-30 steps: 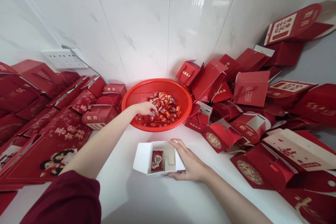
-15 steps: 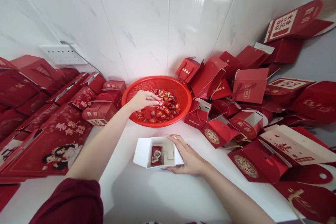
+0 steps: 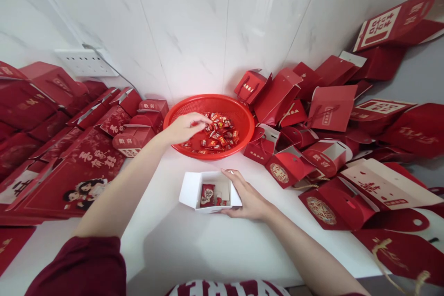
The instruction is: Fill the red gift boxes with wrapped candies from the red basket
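From my seat the view is bright and evenly lit, daylight-white with no harsh contrast. The glossy wall tiles (image 3: 194, 32) carry soft window reflections near the top, and a pink-red glow spills onto them just above the red basket (image 3: 243, 113). The arms throw only faint, soft-edged grey shadows on the white worktop (image 3: 208, 249). Focus is sharp at the centre. The wide lens bends the tile seams and stretches the red boxes (image 3: 391, 23) at both edges, where detail goes softer. I see no motion blur.
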A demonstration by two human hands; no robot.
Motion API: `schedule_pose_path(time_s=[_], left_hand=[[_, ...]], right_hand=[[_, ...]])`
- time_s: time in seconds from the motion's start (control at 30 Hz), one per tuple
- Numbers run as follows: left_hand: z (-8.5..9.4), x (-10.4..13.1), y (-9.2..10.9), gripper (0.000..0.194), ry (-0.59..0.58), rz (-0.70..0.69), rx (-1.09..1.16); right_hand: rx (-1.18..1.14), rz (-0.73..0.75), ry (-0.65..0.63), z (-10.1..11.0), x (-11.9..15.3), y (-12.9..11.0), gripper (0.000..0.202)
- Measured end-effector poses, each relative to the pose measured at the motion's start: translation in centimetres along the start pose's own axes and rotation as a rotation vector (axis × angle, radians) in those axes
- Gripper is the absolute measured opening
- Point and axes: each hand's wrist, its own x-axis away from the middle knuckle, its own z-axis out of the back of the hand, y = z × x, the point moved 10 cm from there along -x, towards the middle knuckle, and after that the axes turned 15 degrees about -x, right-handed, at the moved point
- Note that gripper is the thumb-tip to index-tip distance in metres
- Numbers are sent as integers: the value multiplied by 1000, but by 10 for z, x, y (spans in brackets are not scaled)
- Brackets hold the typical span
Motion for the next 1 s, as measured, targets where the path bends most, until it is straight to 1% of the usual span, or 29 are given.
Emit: schedule_pose_path(time_s=[0.03,0.07,0.13,0.17,0.2,0.27,0.37,0.43,0.53,0.63,0.7,0.77,0.9,1.0], left_hand=[[0,-12,-21,33,-9,110,-85],[-1,-24,-39,35,-23,191,-131],[-3,-45,-70,36,-51,303,-192],[-6,-54,-84,33,-70,348,-223],[-10,-61,-96,31,-102,383,-254],[-25,-71,-117,33,-200,416,-306],[-54,-76,-135,33,-363,393,-355],[-70,-78,-140,33,-437,348,-376],[-87,-82,-139,38,-490,251,-393],[-97,-84,-134,57,-529,175,-402],[-101,-85,-132,69,-552,150,-409],[-103,-85,-129,75,-558,132,-412],[-104,-85,-122,74,-535,108,-403],[-104,-85,-121,73,-529,118,-402]], right_hand=[[0,2,-3,0,0,0,108],[0,5,-4,-1,0,0,108],[4,6,-7,-1,0,0,109],[7,7,-7,-1,0,0,109],[10,6,-6,-1,0,0,109],[13,4,-7,-1,0,-1,110],[5,-3,-9,-2,-2,0,111],[-4,-7,-7,-2,-3,2,111],[-8,-8,-10,-1,-4,3,112],[-11,-29,-25,-1,-4,3,110],[-15,-38,-30,-1,-4,3,109],[-17,-36,-30,-1,-4,3,109],[-6,-25,-27,-1,-4,4,107],[-4,-16,-25,-1,-3,3,106]])
